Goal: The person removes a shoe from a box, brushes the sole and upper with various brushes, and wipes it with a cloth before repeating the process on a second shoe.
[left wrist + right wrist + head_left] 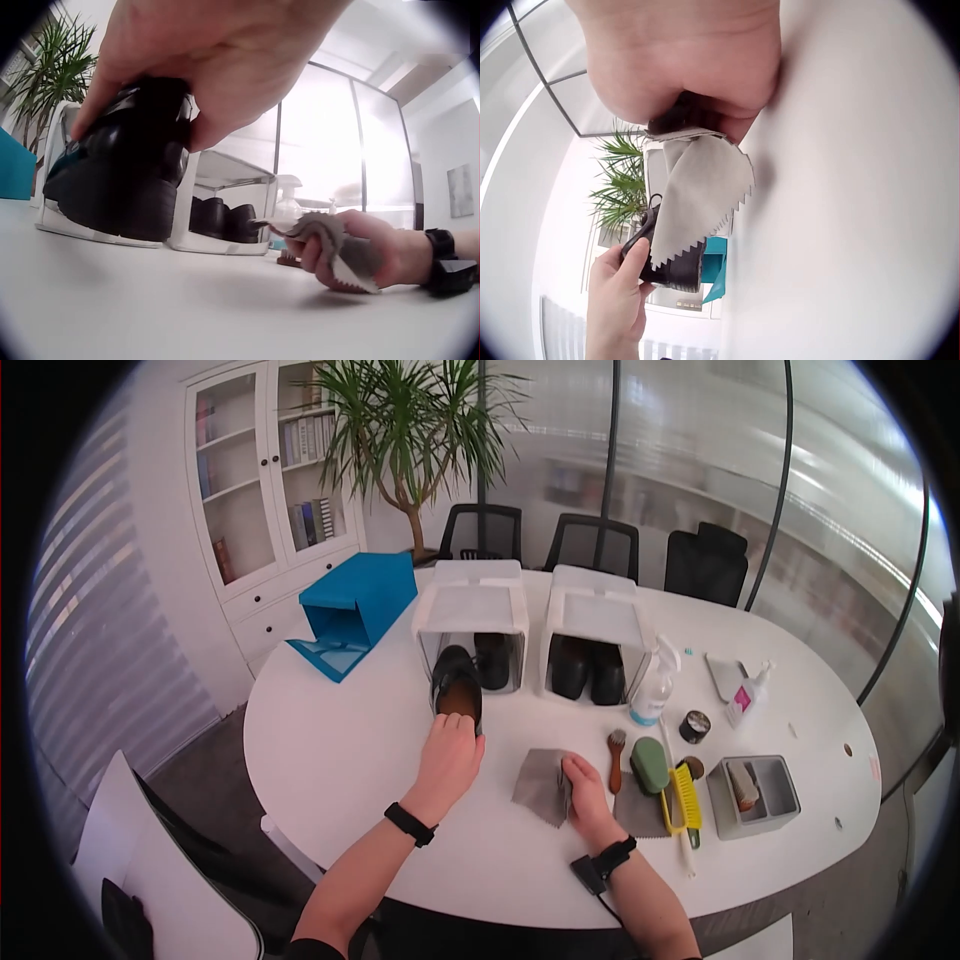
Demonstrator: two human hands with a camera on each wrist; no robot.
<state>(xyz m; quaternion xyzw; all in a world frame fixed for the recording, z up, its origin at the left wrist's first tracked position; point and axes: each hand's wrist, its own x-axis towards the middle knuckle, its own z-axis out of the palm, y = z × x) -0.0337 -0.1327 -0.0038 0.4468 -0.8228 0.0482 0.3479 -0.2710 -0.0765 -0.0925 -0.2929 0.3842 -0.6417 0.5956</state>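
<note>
A black leather shoe [452, 666] is gripped at its heel by my left hand [450, 762], its toe pointing into the front of the left white shoe box [470, 608]. In the left wrist view, thumb and fingers clasp the shoe [116, 176] from either side, close over the table. Another black shoe [493, 662] sits inside that box. Over the table to the right, my right hand [592, 800] holds a folded grey cloth [540, 785] with zigzag edges. The right wrist view shows the cloth [697, 191] hanging from the curled fingers, which are partly hidden.
A second white box [600, 615] holds a pair of black shoes [571, 670]. A blue box [375, 595] lies open at left. To the right are a spray bottle [654, 685], wooden brush [616, 758], green-topped brush [649, 764], yellow brush [686, 800], small jar [695, 726] and grey container [730, 818].
</note>
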